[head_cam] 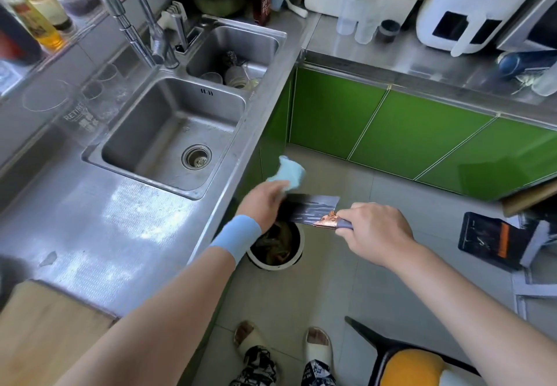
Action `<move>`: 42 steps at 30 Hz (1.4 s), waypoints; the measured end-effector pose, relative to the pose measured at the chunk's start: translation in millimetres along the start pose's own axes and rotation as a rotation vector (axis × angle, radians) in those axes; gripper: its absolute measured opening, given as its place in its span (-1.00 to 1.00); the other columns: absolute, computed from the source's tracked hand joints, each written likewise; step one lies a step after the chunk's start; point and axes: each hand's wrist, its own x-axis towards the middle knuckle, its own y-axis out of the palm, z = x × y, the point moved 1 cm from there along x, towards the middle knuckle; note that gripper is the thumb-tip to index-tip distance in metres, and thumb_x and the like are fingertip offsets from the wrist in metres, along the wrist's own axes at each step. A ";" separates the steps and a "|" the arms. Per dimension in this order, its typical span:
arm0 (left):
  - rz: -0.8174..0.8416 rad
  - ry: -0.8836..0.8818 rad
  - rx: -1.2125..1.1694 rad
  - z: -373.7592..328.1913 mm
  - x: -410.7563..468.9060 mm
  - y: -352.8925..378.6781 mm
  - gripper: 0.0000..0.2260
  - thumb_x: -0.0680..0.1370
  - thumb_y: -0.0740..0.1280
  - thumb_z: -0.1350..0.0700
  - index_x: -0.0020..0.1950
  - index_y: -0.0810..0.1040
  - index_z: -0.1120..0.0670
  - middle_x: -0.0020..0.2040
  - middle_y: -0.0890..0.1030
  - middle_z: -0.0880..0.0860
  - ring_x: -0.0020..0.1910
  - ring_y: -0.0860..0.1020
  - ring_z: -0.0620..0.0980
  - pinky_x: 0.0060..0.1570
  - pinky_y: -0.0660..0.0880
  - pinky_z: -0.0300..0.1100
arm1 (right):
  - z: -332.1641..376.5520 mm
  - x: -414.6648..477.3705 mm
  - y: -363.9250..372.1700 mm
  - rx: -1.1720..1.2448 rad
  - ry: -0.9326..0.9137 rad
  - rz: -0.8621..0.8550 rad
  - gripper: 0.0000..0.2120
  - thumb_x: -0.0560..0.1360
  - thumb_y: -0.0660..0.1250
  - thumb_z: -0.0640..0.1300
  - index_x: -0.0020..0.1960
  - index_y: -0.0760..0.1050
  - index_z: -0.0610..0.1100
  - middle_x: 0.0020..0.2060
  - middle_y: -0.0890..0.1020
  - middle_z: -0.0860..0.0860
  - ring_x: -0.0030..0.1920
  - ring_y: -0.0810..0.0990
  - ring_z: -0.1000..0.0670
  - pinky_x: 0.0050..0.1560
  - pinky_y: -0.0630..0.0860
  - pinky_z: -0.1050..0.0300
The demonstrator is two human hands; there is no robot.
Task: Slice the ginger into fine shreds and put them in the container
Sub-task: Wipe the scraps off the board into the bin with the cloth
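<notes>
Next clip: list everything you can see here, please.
cleaver: one, dark blade, held over the bin
cloth: one, light blue, against the blade's far end
bin: one, white rim, on the floor, dark scraps inside
sink: one, steel, two basins, set in the counter
cutting board: one, wooden, counter's near left corner
cabinet doors: several, green, under the far counter
stool: one, yellow seat, bottom right
left hand: blue wristband, holds the cloth
right hand: grips the cleaver's handle

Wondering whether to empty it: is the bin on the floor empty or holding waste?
Holding waste: brownish-green scraps lie inside the bin, directly under the cleaver held above it.
</notes>
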 end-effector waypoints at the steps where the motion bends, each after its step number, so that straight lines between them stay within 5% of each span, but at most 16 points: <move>1: 0.068 0.082 0.070 4.3 -1.7 8.3 -0.68 0.62 0.27 0.26 0.34 0.58 0.05 0.34 0.56 0.03 0.28 0.54 0.06 0.33 0.36 -0.18 | 1.1 1.3 -2.2 0.016 -0.002 -0.012 -0.81 0.61 0.17 0.13 -0.08 0.45 0.07 -0.15 0.48 0.09 -0.09 0.48 -0.04 -0.23 0.26 0.09; 4: 0.320 -0.106 0.283 28.8 12.7 9.5 -0.48 0.49 0.47 0.01 0.43 0.45 0.05 0.38 0.51 0.01 0.33 0.50 0.07 0.27 0.43 -0.15 | -0.1 -0.3 -5.8 -0.004 -0.014 0.010 -0.79 0.61 0.17 0.13 -0.06 0.48 0.05 -0.12 0.50 0.09 -0.08 0.48 -0.03 -0.23 0.26 0.10; 6: 0.309 -0.371 0.231 33.6 19.6 -7.2 -0.51 0.53 0.39 -0.12 0.38 0.43 0.07 0.28 0.54 0.05 0.27 0.52 0.12 0.13 0.49 -0.11 | -3.7 -4.1 -6.7 -0.013 -0.015 0.015 -0.79 0.61 0.16 0.13 -0.03 0.49 0.05 -0.12 0.50 0.09 -0.10 0.46 -0.01 -0.25 0.24 0.10; 9: -0.120 -0.538 -0.076 28.8 7.7 -38.1 -0.73 0.69 0.14 0.05 0.27 0.52 0.12 0.13 0.60 0.19 0.09 0.55 0.22 -0.03 0.43 -0.07 | -5.0 -2.2 -13.6 0.039 -0.022 -0.002 -0.80 0.61 0.15 0.14 -0.04 0.49 0.08 -0.15 0.48 0.10 -0.10 0.49 -0.02 -0.23 0.27 0.10; 12: -0.456 -0.676 -0.285 35.9 -20.7 -71.6 -0.74 0.69 0.11 0.09 0.18 0.55 0.15 0.12 0.60 0.19 0.00 0.52 0.18 0.07 0.47 -0.04 | 3.2 9.7 -26.3 0.093 -0.059 -0.017 -0.79 0.60 0.15 0.15 0.04 0.52 0.13 -0.08 0.56 0.14 0.02 0.56 -0.02 -0.12 0.38 0.11; 15: -0.670 -0.823 -0.386 47.8 -58.5 -106.9 -0.72 0.69 0.11 0.12 0.22 0.54 0.22 0.18 0.58 0.23 0.12 0.51 0.21 0.07 0.35 -0.11 | 26.0 27.8 -37.1 0.104 -0.141 -0.099 -0.78 0.59 0.17 0.17 0.09 0.52 0.14 -0.01 0.61 0.17 0.04 0.59 0.00 -0.07 0.44 0.12; 21: -0.937 -1.031 -0.438 89.3 -186.2 -162.6 -0.72 0.69 0.08 0.12 0.18 0.52 0.24 0.06 0.52 0.15 0.05 0.46 0.13 0.05 0.32 -0.11 | 152.2 60.9 -32.2 0.123 -0.525 -0.135 -0.77 0.60 0.17 0.16 0.14 0.49 0.09 0.01 0.60 0.12 -0.05 0.57 -0.01 -0.14 0.46 0.09; 26: -1.121 -1.058 -0.478 128.1 -292.0 -199.8 -0.81 0.66 0.14 0.15 -0.01 0.52 0.17 -0.01 0.57 0.23 -0.05 0.45 0.19 -0.07 0.32 -0.08 | 283.2 59.5 -4.4 0.117 -0.801 -0.037 -0.76 0.60 0.26 0.10 0.19 0.46 0.01 0.06 0.49 0.05 0.07 0.48 -0.04 -0.02 0.33 0.08; 32: -1.200 -1.039 -0.580 180.2 -391.0 -240.3 -0.88 0.60 0.28 0.10 -0.03 0.56 0.13 -0.14 0.60 0.06 -0.09 0.53 0.13 -0.16 0.36 -0.23 | 411.1 57.0 45.8 0.068 -0.978 -0.004 -0.74 0.56 0.36 0.04 0.19 0.50 -0.04 0.09 0.50 -0.01 0.15 0.47 -0.10 0.10 0.34 0.05; 35: -1.232 -1.027 -0.586 206.5 -430.9 -251.4 -0.89 0.52 0.32 -0.03 -0.09 0.57 -0.02 -0.14 0.64 -0.03 -0.06 0.58 0.07 0.02 0.47 -0.15 | 459.4 54.5 66.9 0.020 -0.999 0.014 -0.74 0.54 0.38 -0.01 0.17 0.51 -0.07 0.08 0.52 -0.04 0.14 0.48 -0.14 0.12 0.39 -0.02; 39: -1.305 -1.000 -0.718 229.6 -476.6 -257.0 -0.91 0.61 0.29 0.19 0.04 0.59 0.10 -0.06 0.64 0.01 -0.07 0.56 -0.01 0.06 0.48 -0.09 | 496.4 55.3 93.4 0.027 -1.012 0.057 -0.71 0.46 0.45 -0.10 0.15 0.52 -0.09 0.01 0.53 -0.07 0.08 0.51 -0.20 0.08 0.44 -0.10; 42: -1.185 -1.002 -0.778 238.0 -494.2 -250.1 -0.92 0.58 0.34 0.16 0.03 0.61 0.05 -0.04 0.66 0.01 -0.03 0.59 0.01 0.16 0.48 -0.03 | 511.2 55.5 100.1 -0.056 -1.026 0.085 -0.77 0.47 0.38 -0.05 0.11 0.50 -0.03 0.03 0.52 -0.01 0.11 0.50 -0.14 0.08 0.39 -0.02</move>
